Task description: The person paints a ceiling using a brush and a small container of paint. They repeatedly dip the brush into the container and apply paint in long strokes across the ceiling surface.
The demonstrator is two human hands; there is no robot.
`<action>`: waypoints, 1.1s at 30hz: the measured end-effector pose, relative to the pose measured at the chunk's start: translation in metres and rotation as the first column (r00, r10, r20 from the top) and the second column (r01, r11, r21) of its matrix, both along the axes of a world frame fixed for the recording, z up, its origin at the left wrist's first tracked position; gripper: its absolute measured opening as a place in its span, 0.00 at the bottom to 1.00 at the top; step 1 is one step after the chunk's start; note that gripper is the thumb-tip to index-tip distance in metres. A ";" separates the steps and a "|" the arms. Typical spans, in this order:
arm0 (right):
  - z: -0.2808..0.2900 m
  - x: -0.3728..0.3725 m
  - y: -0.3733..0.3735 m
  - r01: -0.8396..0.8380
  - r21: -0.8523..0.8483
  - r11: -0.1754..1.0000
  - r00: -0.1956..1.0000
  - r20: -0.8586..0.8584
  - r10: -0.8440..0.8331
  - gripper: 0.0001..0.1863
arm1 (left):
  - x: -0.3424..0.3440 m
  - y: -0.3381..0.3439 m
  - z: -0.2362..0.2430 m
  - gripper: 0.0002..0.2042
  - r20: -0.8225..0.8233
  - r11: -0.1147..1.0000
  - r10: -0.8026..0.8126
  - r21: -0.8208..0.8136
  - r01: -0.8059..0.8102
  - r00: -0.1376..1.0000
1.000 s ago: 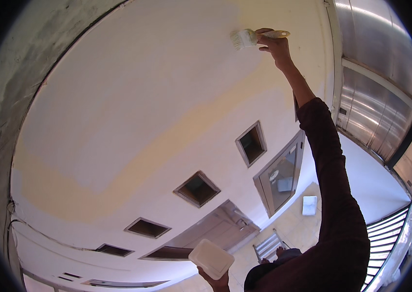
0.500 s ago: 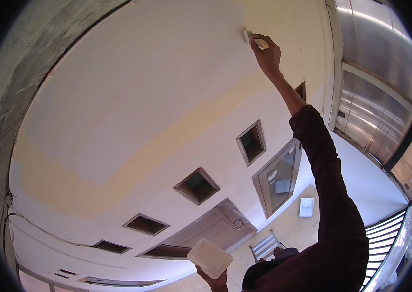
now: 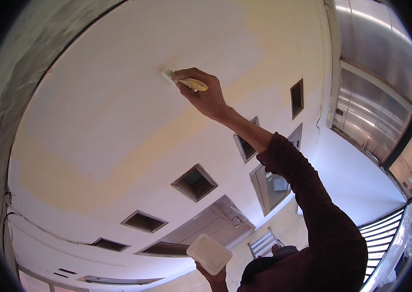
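The right hand (image 3: 203, 93) clasps a paintbrush (image 3: 186, 82), probably light, best held by its handle (image 3: 197, 86), while the left hand (image 3: 210, 275) grasps a tub (image 3: 209, 253).

Premises appear residential, probably a house's entry area; exact use not determinable. Evidence: panelled door (image 3: 211, 217) with handle (image 3: 237, 222) at six o'clock; barred railing (image 3: 382, 242) at four; patchily painted wall (image 3: 99, 107) at ten.

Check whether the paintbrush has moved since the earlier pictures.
Yes, left and down: the paintbrush was above and right of the middle wall opening; now it's above and left.
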State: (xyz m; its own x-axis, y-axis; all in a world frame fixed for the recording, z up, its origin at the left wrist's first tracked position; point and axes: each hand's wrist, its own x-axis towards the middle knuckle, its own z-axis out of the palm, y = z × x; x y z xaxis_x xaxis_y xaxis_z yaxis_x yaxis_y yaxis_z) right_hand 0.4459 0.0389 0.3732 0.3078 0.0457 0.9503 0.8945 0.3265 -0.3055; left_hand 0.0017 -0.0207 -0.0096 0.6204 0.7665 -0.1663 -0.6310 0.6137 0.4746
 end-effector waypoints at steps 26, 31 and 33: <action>-0.064 -0.017 0.005 0.035 -0.007 0.999 0.999 -0.017 -0.036 0.09 | -0.016 0.004 -0.002 0.36 -0.076 0.985 -0.005 0.172 0.018 0.997; -0.073 0.010 -0.014 -0.373 -0.023 0.928 0.907 -0.220 0.359 0.10 | -0.020 0.004 -0.006 0.36 -0.076 0.993 0.004 0.121 0.005 0.997; -0.078 0.056 -0.039 -0.359 -0.032 0.933 0.865 -0.387 0.320 0.10 | -0.017 0.005 -0.004 0.37 -0.107 0.989 0.003 0.144 0.013 0.994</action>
State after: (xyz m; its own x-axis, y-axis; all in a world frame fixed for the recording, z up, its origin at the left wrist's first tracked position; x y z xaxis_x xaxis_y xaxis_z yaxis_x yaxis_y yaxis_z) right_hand 0.5017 -0.0002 0.2950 0.5835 0.2996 0.7548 0.5487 0.5398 -0.6384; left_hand -0.0153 -0.0160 -0.0139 0.6090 0.7841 -0.1198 -0.5687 0.5370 0.6231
